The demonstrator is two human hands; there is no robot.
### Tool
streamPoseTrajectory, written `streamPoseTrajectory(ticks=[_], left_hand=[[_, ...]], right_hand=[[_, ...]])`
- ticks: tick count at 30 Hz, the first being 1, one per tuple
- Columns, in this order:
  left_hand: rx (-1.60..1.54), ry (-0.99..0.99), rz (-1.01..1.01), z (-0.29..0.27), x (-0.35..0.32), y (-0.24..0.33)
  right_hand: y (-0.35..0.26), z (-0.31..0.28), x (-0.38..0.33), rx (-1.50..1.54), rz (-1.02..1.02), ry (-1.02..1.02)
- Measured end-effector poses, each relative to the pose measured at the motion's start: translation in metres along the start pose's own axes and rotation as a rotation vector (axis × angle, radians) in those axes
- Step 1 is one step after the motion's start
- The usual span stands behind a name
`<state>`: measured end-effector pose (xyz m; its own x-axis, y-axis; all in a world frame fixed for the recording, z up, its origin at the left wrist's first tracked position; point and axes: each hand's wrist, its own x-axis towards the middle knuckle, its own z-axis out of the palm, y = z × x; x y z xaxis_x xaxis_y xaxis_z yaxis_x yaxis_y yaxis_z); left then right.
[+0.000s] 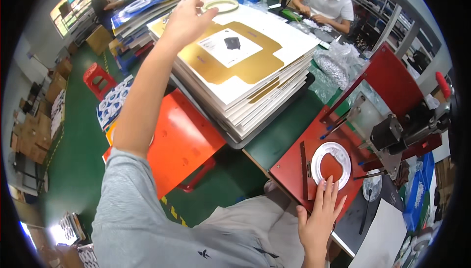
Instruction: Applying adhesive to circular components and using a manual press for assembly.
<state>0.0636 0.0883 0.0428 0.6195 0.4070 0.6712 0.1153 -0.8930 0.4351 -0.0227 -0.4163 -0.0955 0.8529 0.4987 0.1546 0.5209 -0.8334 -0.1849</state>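
Observation:
My left hand is over the far left of a tall stack of printed white-and-gold cardboard sheets. Its thumb and fingers are apart, beside the near-left edge of a pale yellow ring like a tape roll lying on top. On the red base plate of a hand press, a white ring-shaped part lies flat. My right hand has its fingers stretched out, the tips at the near rim of this white part.
The press has a red upright plate and a red-tipped lever. An orange board is left of the stack, and a blue bin stands at right. Across the table a masked co-worker handles small parts beside plastic bags.

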Motion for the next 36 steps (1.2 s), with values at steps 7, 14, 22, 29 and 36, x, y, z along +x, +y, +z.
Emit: streamPoseTrajectory(ticks=[7,14,22,29,36], left_hand=[[0.593,-0.442,-0.160,0.069,0.073,-0.079],[0.213,-0.352,-0.118,0.039,0.057,-0.061],[-0.100,-0.514,0.036,-0.006,-0.025,0.038],[-0.332,-0.290,0.505,-0.024,-0.135,0.140],[-0.772,-0.571,0.162,0.010,-0.243,0.150]], right_hand=[[0.002,0.013,0.016,0.037,-0.046,0.049],[-0.013,-0.007,-0.040,0.160,-0.089,0.046],[-0.035,-0.006,-0.024,0.771,-0.179,0.279],[-0.049,-0.006,-0.002,1.721,-0.075,-0.004],[-0.048,-0.014,-0.009,1.826,0.046,-0.058]])
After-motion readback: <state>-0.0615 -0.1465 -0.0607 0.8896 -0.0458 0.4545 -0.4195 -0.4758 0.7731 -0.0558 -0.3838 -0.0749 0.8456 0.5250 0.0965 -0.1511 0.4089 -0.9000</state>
